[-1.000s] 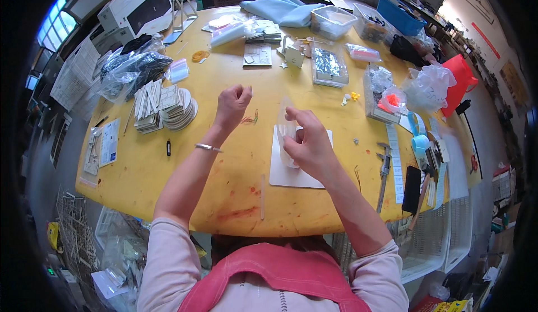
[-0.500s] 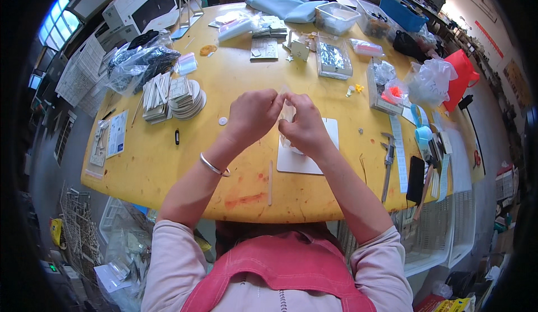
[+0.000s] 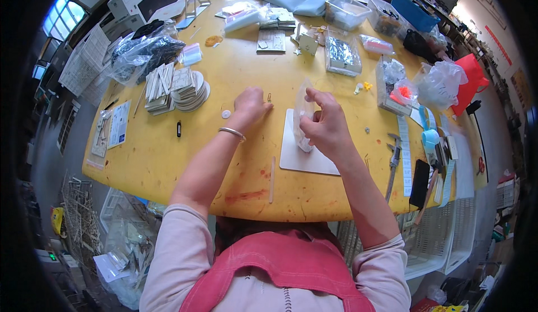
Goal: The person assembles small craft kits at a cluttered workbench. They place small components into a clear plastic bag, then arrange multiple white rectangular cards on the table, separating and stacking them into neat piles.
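Observation:
My right hand (image 3: pixel 328 122) pinches a clear plastic bag (image 3: pixel 303 110) between thumb and fingers. The bag hangs upright over a white rectangular board (image 3: pixel 308 159) on the yellow table, with small pale contents near its bottom. To the left of the bag, my left hand (image 3: pixel 250 108) is closed, its thumb and index finger together. A small looped metal piece (image 3: pixel 269 97) shows at those fingertips, apparently held by them; its exact kind is too small to tell. Beside the left wrist lies a small white disc (image 3: pixel 226 113).
Stacked wooden pieces (image 3: pixel 188 91) stand at the left. On the right lie a caliper (image 3: pixel 394 163), a black phone (image 3: pixel 418 183) and a boxed clear bag with orange bits (image 3: pixel 400 94). A thin strip (image 3: pixel 272 178) rests near the front edge. Plastic tubs (image 3: pixel 347 14) stand at the back.
My hands, together at the bag before, have come apart. The left has moved away to the left with the small metal piece at its fingertips; the right keeps the bag, shifted slightly right.

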### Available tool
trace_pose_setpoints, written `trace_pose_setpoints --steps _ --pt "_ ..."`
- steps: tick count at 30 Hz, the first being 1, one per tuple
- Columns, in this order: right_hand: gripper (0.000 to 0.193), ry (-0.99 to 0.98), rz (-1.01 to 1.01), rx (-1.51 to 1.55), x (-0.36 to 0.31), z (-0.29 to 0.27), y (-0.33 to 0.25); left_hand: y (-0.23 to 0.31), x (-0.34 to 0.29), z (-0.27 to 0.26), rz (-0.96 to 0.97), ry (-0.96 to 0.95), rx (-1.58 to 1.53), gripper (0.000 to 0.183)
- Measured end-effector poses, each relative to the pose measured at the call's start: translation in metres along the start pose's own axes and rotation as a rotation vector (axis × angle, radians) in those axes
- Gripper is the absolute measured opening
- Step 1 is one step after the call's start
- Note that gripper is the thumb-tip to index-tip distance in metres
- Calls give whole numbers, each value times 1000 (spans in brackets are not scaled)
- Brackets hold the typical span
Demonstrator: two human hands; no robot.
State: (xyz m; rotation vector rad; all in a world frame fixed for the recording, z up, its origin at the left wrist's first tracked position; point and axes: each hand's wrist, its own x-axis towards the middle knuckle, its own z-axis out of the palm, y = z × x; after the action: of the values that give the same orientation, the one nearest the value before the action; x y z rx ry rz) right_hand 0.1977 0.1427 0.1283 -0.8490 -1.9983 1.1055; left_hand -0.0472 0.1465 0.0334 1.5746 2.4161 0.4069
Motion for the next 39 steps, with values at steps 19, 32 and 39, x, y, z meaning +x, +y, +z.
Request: trace_pose_setpoints --steps 19,32,39 --pt "56 13 -39 18 2 2 6 0 -19 -39 -47 -123 -806 14" --pt "54 31 -68 -91 12 12 11 78 -80 -112 325 21 -995 24" --pt "58 29 -15 -33 6 -3 4 -1 -18 -41 166 21 -584 16"
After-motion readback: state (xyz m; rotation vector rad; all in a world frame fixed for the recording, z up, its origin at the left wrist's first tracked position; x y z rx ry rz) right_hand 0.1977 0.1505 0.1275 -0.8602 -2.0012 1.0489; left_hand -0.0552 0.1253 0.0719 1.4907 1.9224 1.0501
